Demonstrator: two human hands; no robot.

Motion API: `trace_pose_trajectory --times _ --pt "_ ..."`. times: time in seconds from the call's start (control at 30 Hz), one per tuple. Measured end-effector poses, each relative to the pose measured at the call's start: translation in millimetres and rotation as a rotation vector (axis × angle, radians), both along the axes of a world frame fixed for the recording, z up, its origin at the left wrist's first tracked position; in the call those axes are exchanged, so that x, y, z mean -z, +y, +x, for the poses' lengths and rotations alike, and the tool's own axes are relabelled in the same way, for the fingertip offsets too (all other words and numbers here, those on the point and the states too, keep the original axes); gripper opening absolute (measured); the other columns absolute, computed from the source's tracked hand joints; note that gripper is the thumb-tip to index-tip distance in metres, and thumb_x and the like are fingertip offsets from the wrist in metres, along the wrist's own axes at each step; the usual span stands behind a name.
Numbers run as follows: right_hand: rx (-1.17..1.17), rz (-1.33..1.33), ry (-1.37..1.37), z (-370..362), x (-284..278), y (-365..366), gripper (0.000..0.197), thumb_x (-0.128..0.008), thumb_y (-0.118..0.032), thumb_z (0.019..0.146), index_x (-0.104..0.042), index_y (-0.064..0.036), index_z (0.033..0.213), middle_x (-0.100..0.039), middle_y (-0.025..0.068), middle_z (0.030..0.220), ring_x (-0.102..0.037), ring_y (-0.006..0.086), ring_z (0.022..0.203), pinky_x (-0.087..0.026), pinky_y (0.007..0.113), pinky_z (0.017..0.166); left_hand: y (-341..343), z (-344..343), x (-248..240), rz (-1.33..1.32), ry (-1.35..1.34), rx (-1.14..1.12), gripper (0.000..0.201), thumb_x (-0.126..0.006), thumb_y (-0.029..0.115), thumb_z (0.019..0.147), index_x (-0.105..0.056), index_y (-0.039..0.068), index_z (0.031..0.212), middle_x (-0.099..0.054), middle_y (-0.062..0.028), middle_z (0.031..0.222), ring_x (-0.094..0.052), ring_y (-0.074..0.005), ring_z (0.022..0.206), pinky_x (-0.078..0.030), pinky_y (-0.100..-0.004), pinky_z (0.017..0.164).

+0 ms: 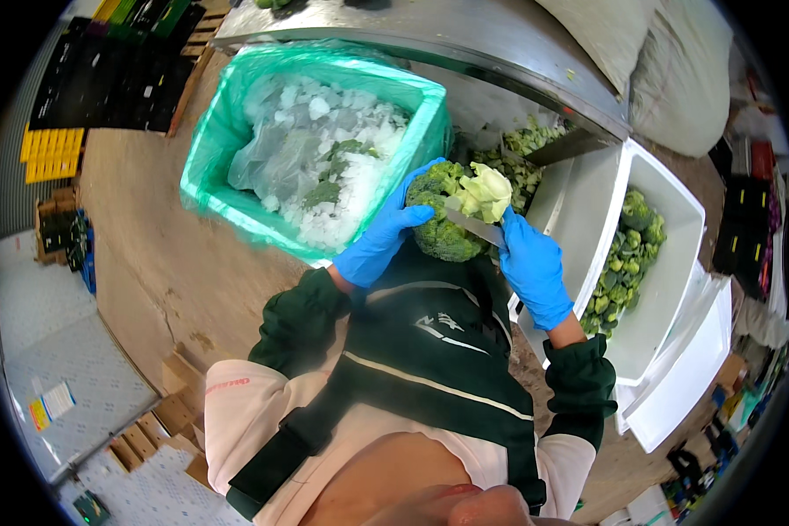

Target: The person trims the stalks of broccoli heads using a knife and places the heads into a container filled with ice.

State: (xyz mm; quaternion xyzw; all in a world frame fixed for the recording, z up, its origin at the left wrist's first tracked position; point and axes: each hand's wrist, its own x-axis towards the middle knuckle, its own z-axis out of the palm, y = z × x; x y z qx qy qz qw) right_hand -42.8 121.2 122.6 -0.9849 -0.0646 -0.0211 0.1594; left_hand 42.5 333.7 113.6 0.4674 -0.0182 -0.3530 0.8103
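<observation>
"Broccoli was where, just then?"

"Up in front of the person's chest, between the two hands, the pale stem toward the upper right and the green crown toward the left."

"And the left hand?"

"Gloved in blue, it cupped the crown from the left. Its grip was pressed onto the broccoli, the thumb laid over the florets, the other fingers partly hidden behind them."

"What did the right hand have?"

"A knife. That grip, in a blue glove too, was closed around the handle, which the fingers mostly hid. The blade slanted across the broccoli beside the stem. Whether its edge was in the flesh, one could not tell."

"What stood round about?"

"On the left, a tub lined with green film, with ice, clear plastic and a few green pieces inside. On the right, a white box with cut florets heaped in it. Beyond the hands, green trimmings lay below the edge of a metal worktop."
</observation>
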Motion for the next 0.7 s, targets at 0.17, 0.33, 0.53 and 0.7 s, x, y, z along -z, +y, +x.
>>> trace_pose_trajectory --times 0.17,0.33,0.53,0.7 --pt "0.081 0.127 -0.038 -18 6 -5 0.054 -0.059 -0.01 0.077 -0.045 -0.0058 0.129 -0.058 0.0108 0.083 -0.059 0.0259 0.065 -0.048 0.037 0.056 -15 -2 -6 0.063 -0.173 0.229 0.087 -0.071 0.037 0.07 -0.03 0.003 0.139 -0.038 -0.011 0.138 -0.037 -0.0226 0.127 -0.029 -0.0355 0.106" --pt "0.359 0.14 0.195 -22 62 -22 0.052 -0.061 -0.016 0.078 -0.047 -0.0104 0.128 -0.06 0.0122 0.072 -0.059 0.028 0.061 -0.048 0.038 0.056 -16 0 1 0.137 -0.182 0.279 0.092 -0.073 0.044 0.066 -0.032 0.003 0.138 -0.037 -0.0107 0.139 -0.037 -0.022 0.128 -0.027 -0.0356 0.107" --pt "0.626 0.979 0.546 -48 75 -36 0.044 -0.061 -0.03 0.085 -0.054 -0.0077 0.123 -0.063 0.0106 0.072 -0.059 0.0182 0.057 -0.046 0.033 0.052 -5 7 7 0.062 -0.207 0.291 0.099 -0.077 0.043 0.063 -0.028 0.005 0.139 -0.034 -0.0114 0.141 -0.036 -0.0244 0.128 -0.03 -0.0384 0.107" --pt "0.531 1.325 0.246 -21 36 18 0.062 -0.063 -0.038 0.084 -0.043 -0.009 0.135 -0.065 0.0081 0.093 -0.053 0.0099 0.062 -0.044 0.026 0.054 -4 -25 44 -0.275 0.368 0.016 0.104 -0.078 0.043 0.062 -0.023 0.006 0.142 -0.032 -0.0081 0.142 -0.035 -0.0243 0.129 -0.034 -0.0394 0.106"
